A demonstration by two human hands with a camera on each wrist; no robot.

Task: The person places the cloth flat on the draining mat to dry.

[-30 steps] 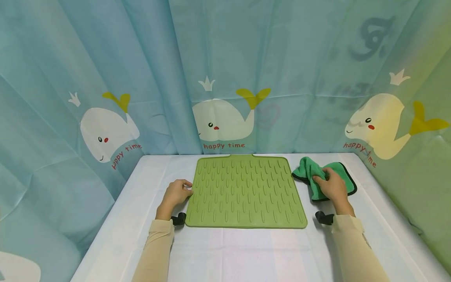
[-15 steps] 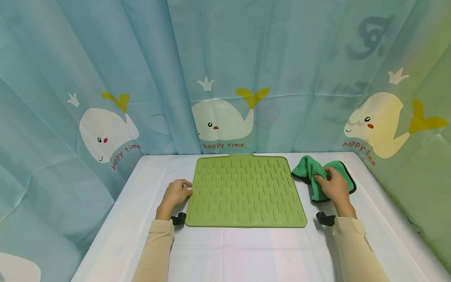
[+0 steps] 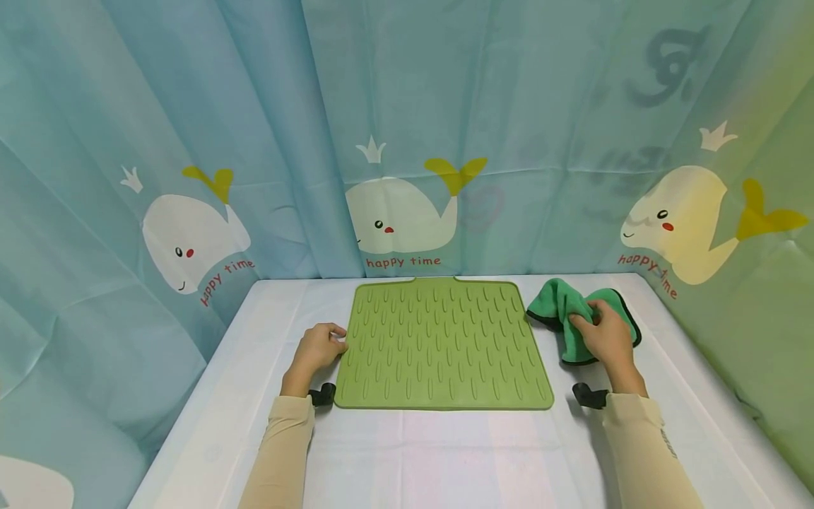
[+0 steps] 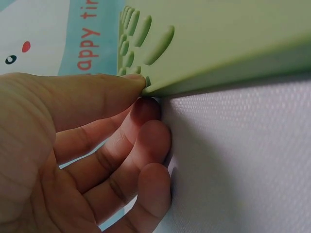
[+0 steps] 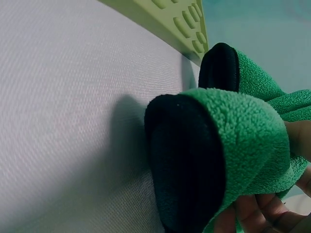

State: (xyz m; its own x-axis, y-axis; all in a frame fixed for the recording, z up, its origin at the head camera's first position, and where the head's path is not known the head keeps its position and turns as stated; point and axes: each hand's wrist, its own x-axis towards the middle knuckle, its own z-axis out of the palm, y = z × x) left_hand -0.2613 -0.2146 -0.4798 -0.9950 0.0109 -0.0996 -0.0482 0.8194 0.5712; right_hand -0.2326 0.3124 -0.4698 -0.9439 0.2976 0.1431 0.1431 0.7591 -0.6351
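A light green mat [image 3: 441, 346] with rows of raised oval ridges lies flat on the white table. At its left edge my left hand [image 3: 316, 348] pinches the rim: in the left wrist view the thumb [image 4: 104, 94] lies over the mat's edge and the forefinger meets it from below, the other fingers resting near the tabletop. Beyond the mat's right side is a crumpled green towel [image 3: 568, 318] with black edging. My right hand [image 3: 607, 338] grips a bunched fold of this towel [image 5: 252, 131], thumb on one side and fingers on the other, some of them hidden by the cloth.
The white-covered table [image 3: 445, 459] runs toward me in front of the mat. A pale blue-green curtain [image 3: 540, 120] with whale prints hangs behind and along both sides. A black wrist mount [image 3: 322, 394] sits at the left wrist and another black mount [image 3: 589, 396] at the right.
My right hand has shifted very slightly to the right while gripping the towel, and the towel's right side is drawn in a little. The left hand and the mat stay in place.
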